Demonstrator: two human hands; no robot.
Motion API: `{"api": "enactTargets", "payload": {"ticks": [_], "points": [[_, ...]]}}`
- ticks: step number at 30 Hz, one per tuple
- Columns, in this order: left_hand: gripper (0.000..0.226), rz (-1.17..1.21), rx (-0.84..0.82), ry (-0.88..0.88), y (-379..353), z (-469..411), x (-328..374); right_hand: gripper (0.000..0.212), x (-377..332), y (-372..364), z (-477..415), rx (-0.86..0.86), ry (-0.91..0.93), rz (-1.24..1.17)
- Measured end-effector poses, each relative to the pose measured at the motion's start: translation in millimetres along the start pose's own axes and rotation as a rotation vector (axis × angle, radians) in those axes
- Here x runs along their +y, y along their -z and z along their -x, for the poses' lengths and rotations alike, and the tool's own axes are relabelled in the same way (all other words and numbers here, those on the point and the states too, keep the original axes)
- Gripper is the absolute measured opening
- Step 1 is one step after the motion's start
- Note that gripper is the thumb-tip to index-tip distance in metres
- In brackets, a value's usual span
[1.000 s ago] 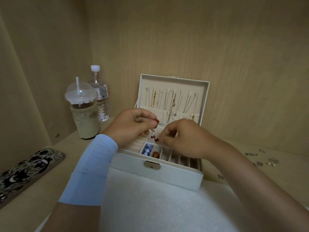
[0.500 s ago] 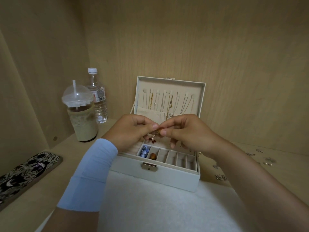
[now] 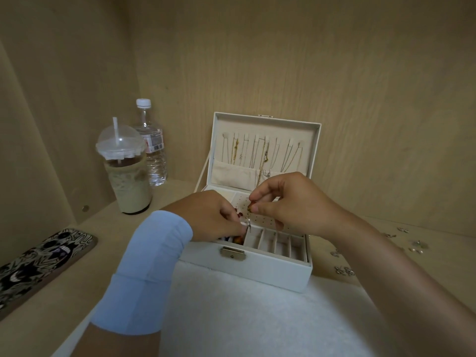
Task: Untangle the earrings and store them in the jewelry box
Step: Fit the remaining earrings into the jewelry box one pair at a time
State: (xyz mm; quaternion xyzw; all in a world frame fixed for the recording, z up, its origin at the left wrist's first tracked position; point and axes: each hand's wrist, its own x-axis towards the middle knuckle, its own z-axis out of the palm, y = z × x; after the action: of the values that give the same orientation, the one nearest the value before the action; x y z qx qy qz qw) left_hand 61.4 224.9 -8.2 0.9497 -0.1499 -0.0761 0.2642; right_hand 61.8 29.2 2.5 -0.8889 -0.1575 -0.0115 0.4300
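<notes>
Right hand [image 3: 291, 202] pinches gold drop earring [image 3: 249, 220] by its top, dangling over jewelry box [image 3: 270, 269] front compartments, likely so it hangs free. Left hand [image 3: 213, 217] curled, pinching red-beaded earring [image 3: 240, 214] low at box front-left corner, probably to keep pair apart. Whether the two touch: too small to tell. Box open on white mat [image 3: 244, 318], mid desk [image 3: 77, 292]. Loose silver bits [image 3: 343, 271] near desk right edge. Iced drink [image 3: 126, 171], bottle [image 3: 153, 150] at back-left corner. Judged: untangling underway, storing not yet done.
</notes>
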Motion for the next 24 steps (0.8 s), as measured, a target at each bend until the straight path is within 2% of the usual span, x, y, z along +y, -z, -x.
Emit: {"api": "enactTargets", "payload": {"ticks": [4, 7, 15, 19, 22, 24], "points": [[0.012, 0.074, 0.000, -0.005, 4.8, 3.1, -4.6, 0.010, 2.1, -3.0, -1.3, 0.019, 0.028, 0.027], [0.006, 0.165, 0.112, -0.035, 10.5, 4.3, -10.8, 0.010, 1.1, -6.9, -1.4, 0.033, 0.059, 0.023], [0.010, 0.134, 0.125, -0.031, 5.5, 1.1, -8.0, 0.012, 0.4, -11.3, -1.8, 0.177, 0.154, 0.002], [0.012, 0.087, 0.141, -0.025, 3.5, -0.6, -6.3, 0.018, 1.7, -13.1, 2.1, 0.059, 0.151, 0.186], [0.010, 0.076, 0.145, -0.026, 2.7, -1.6, -6.6, 0.012, 1.4, -16.9, 4.7, 0.017, 0.172, 0.419], [0.010, 0.075, 0.143, -0.029, 2.2, -1.8, -6.8, 0.009, -0.5, -19.9, 5.4, 0.018, 0.212, 0.492]]}}
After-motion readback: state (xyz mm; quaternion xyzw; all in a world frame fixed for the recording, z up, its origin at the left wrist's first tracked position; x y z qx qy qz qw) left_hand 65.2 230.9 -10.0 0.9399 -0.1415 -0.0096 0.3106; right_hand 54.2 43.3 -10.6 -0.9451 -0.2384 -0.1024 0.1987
